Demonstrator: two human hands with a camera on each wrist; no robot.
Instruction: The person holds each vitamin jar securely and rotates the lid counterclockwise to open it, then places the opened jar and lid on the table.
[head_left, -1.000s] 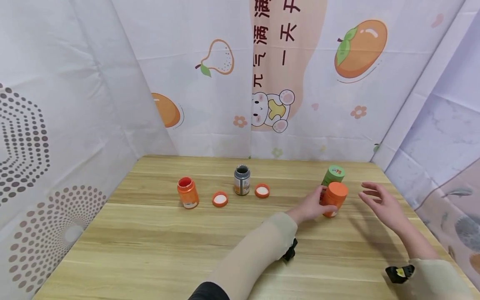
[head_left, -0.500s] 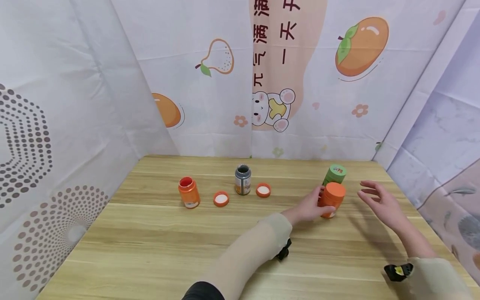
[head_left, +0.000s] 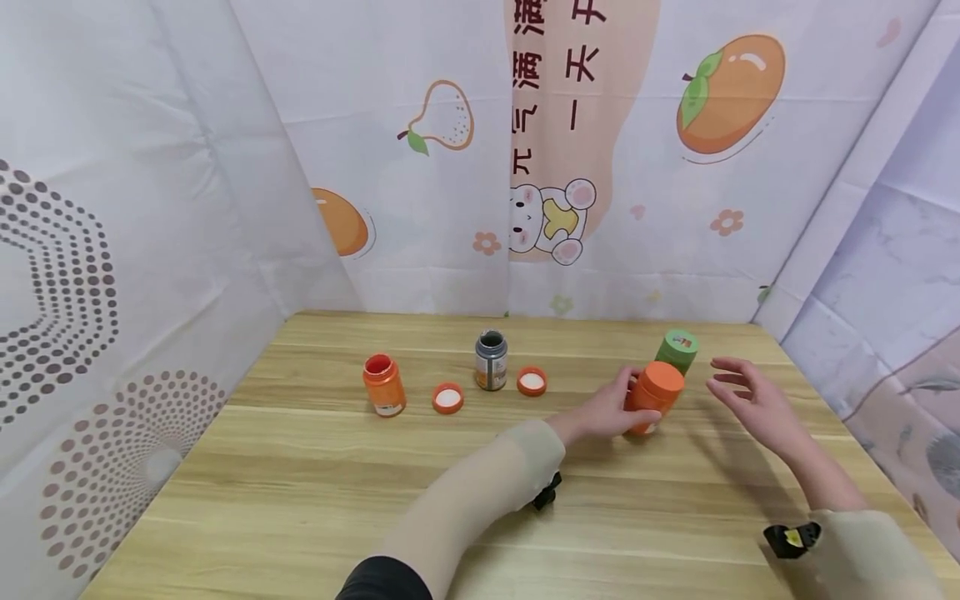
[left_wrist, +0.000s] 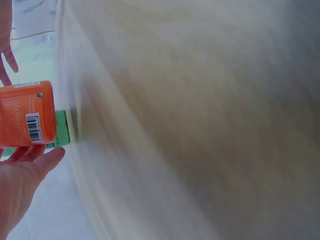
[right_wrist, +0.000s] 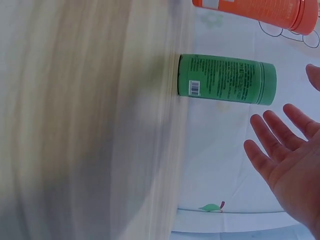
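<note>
My left hand (head_left: 617, 410) grips a capped orange bottle (head_left: 657, 388), which leans slightly. Its barcode side shows in the left wrist view, with the thumb below the orange bottle (left_wrist: 30, 117). Just behind it stands a capped green bottle (head_left: 677, 348), upright and partly hidden in the head view. To the right of both bottles, my right hand (head_left: 761, 408) hovers with its fingers loosely bent, holding nothing. In the right wrist view, its spread fingers are apart from the green bottle (right_wrist: 226, 79).
An uncapped orange bottle (head_left: 386, 390) and an uncapped grey bottle (head_left: 491, 363) stand on the wooden table (head_left: 315, 492). Beside them lie two orange caps, the left cap (head_left: 447, 398) and the right cap (head_left: 532, 382), white insides up. Printed curtains (head_left: 420, 208) enclose the table's back and sides.
My left hand has shifted left with the orange bottle, leaving more of the green bottle uncovered. The right hand has drifted slightly left, and the head view has turned a little.
</note>
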